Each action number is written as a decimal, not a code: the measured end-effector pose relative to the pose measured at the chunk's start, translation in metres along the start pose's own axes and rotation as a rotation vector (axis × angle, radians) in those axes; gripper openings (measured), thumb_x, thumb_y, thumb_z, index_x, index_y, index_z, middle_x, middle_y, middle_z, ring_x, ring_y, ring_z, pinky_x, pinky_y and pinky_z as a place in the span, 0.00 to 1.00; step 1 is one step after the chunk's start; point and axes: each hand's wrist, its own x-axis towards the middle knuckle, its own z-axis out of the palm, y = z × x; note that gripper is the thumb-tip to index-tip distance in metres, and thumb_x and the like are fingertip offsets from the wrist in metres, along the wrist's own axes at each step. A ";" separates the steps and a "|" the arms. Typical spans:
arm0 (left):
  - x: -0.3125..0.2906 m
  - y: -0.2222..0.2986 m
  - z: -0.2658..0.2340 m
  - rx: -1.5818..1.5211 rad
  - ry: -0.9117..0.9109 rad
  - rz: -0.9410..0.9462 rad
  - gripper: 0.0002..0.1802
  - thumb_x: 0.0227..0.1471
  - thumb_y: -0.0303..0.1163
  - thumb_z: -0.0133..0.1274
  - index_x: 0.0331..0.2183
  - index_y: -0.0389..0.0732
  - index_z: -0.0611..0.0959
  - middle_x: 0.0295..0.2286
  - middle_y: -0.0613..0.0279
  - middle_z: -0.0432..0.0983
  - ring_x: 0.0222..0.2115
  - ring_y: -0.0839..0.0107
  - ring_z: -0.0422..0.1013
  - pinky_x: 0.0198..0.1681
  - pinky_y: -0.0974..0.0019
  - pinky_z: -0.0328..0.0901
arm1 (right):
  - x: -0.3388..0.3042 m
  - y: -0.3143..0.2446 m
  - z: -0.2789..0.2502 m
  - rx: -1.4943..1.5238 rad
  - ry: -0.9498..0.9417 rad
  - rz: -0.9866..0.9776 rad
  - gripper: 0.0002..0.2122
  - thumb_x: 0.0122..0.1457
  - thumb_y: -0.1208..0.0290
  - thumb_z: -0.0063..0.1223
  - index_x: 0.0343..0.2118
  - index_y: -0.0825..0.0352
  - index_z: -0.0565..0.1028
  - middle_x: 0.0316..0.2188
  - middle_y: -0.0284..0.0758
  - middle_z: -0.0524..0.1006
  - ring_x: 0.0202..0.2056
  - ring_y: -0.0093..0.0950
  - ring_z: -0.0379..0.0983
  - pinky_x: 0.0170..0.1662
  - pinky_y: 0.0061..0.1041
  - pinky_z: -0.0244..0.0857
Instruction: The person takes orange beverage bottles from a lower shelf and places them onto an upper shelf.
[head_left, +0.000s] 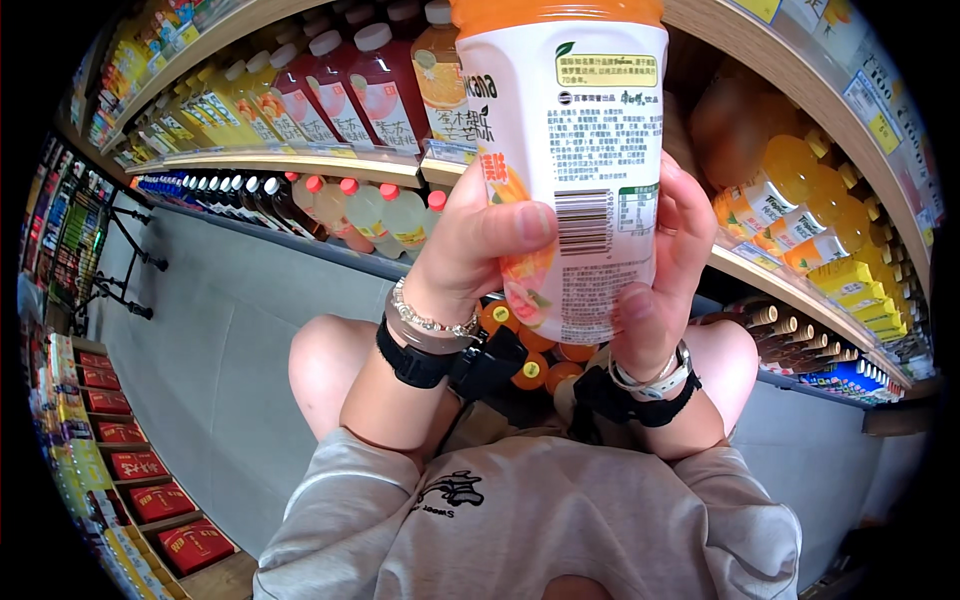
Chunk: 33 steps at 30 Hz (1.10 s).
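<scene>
A large bottle of orange juice (570, 130) with a white wrap-around label is held up close, its printed back and barcode turned toward me. My left hand (490, 235) grips its left side, thumb across the label beside the barcode. On the other side my right hand (672, 270) wraps round the lower part, its thumb on the front near the base. The bottle's top runs out of the picture. Black straps and bracelets circle both wrists.
Ahead, a wooden shelf (290, 160) carries juice bottles (385, 90) in red and yellow. More orange juice bottles (800, 215) line the right shelf, with yellow packs (855, 290) beside them. Orange-capped bottles (530, 370) stand low between my knees. Red boxes (195, 540) fill a rack at left.
</scene>
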 end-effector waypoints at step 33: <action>0.010 -0.017 -0.012 -0.104 -0.020 0.007 0.35 0.45 0.40 0.57 0.50 0.30 0.66 0.43 0.53 0.71 0.42 0.66 0.71 0.46 0.67 0.67 | -0.001 0.003 -0.001 0.028 0.078 0.150 0.33 0.56 0.51 0.45 0.56 0.73 0.55 0.54 0.45 0.57 0.55 0.33 0.57 0.58 0.31 0.50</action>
